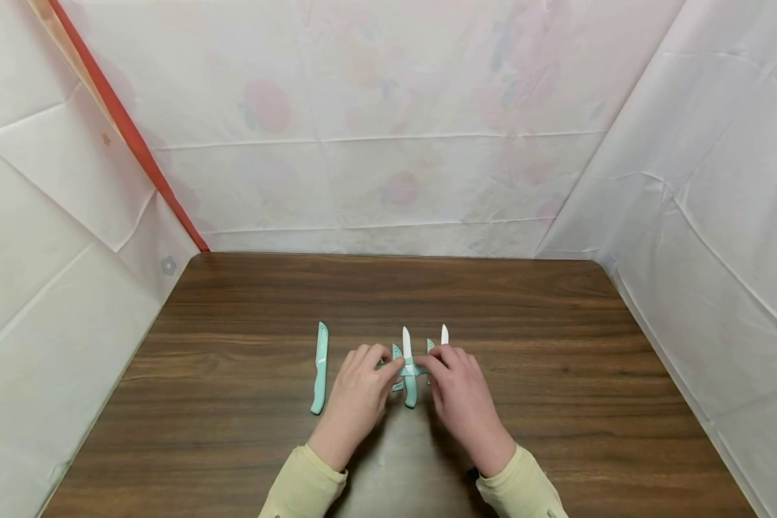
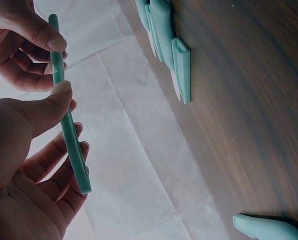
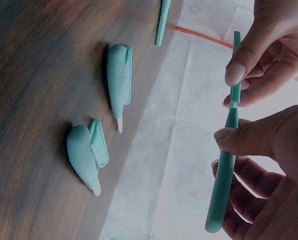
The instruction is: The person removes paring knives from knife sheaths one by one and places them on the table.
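Note:
My left hand (image 1: 356, 385) grips a mint-green sheath (image 3: 236, 94) between thumb and fingers. The right hand (image 1: 462, 388) holds the mint-green handle (image 3: 220, 195) of a knife, its thumb lying along the top. Handle and sheath are in line above the table, with a narrow pale strip of blade showing between them in the right wrist view. Below the hands lies a knife (image 1: 411, 392) with a bare white blade, a loose sheath (image 1: 397, 352) beside it. Another white-bladed knife (image 1: 444, 334) and its loose sheath (image 1: 430, 344) are partly hidden by the right hand.
A sheathed mint-green knife (image 1: 321, 367) lies on the brown wooden table (image 1: 233, 403), left of the left hand. Pale patterned sheets (image 1: 375, 144) rise along the back and both sides, with a red strip (image 1: 136, 144) at the back left.

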`<state>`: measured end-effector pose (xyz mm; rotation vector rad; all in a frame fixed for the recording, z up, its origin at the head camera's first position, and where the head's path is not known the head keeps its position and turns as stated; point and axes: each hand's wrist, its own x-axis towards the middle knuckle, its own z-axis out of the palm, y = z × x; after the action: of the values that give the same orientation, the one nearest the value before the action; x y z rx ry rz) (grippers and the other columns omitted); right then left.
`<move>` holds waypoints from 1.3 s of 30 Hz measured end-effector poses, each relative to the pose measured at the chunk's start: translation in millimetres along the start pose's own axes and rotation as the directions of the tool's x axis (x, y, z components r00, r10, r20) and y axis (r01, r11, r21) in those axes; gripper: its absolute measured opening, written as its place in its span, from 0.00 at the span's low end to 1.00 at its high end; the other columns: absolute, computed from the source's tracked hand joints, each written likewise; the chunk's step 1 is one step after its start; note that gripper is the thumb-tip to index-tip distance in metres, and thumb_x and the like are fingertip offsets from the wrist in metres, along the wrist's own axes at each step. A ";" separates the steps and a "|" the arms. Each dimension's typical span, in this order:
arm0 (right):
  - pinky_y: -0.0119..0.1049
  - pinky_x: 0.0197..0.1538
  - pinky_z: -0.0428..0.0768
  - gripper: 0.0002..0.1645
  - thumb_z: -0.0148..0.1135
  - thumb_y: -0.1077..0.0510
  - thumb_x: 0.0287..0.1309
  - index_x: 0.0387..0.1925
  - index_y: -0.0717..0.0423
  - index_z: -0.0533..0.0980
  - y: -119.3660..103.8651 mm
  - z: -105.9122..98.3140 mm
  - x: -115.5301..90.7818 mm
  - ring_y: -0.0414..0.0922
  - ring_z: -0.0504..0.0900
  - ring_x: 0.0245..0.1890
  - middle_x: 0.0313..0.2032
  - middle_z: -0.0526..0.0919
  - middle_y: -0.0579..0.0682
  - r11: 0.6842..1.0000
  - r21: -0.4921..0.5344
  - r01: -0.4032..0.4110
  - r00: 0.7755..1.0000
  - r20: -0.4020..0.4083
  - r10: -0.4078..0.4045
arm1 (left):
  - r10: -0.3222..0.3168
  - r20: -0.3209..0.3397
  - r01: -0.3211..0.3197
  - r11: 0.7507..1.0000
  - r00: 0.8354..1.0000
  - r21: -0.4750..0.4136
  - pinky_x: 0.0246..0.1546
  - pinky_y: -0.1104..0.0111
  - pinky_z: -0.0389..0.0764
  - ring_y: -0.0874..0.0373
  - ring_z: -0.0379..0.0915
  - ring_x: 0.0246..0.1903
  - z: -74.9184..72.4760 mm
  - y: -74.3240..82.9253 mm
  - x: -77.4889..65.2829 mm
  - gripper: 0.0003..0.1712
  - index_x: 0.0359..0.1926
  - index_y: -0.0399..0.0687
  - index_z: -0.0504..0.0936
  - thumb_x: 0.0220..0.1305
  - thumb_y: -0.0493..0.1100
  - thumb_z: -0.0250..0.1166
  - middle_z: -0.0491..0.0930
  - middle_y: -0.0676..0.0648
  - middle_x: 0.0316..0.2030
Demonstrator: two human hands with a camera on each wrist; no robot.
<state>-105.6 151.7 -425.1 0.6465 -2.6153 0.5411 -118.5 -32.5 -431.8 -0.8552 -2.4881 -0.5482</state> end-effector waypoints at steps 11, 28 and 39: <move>0.43 0.41 0.69 0.19 0.60 0.69 0.45 0.40 0.49 0.78 0.8 -0.9 0.7 0.45 0.70 0.37 0.37 0.71 0.44 1.000 0.001 0.003 1.000 -0.001 -0.003 | 0.009 -0.013 -0.009 1.000 1.000 0.000 0.36 0.65 0.66 0.54 0.64 0.35 1.5 -1.1 0.7 0.11 0.41 0.50 0.81 0.53 0.39 0.64 0.70 0.51 0.35; 0.43 0.42 0.69 0.17 0.60 0.68 0.47 0.39 0.48 0.78 3.4 -1.1 -1.4 0.45 0.70 0.36 0.37 0.71 0.44 1.000 0.009 0.004 1.000 -0.015 -0.004 | 0.022 -0.039 -0.022 1.000 0.999 -0.015 0.35 0.65 0.66 0.54 0.64 0.34 4.0 -0.7 0.2 0.12 0.40 0.50 0.81 0.52 0.39 0.65 0.70 0.50 0.35; 0.43 0.41 0.69 0.17 0.61 0.68 0.47 0.39 0.48 0.78 3.0 -1.6 -1.4 0.44 0.70 0.36 0.36 0.71 0.43 1.000 0.012 -0.001 1.000 -0.012 0.002 | 0.022 -0.052 -0.022 1.000 0.998 -0.007 0.34 0.65 0.66 0.54 0.64 0.34 5.5 -0.8 -0.5 0.12 0.40 0.50 0.81 0.51 0.40 0.66 0.70 0.50 0.34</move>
<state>-105.5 155.5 -425.2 0.6434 -2.6038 0.5600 -120.3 -30.6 -436.8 -0.8593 -2.4282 -0.5660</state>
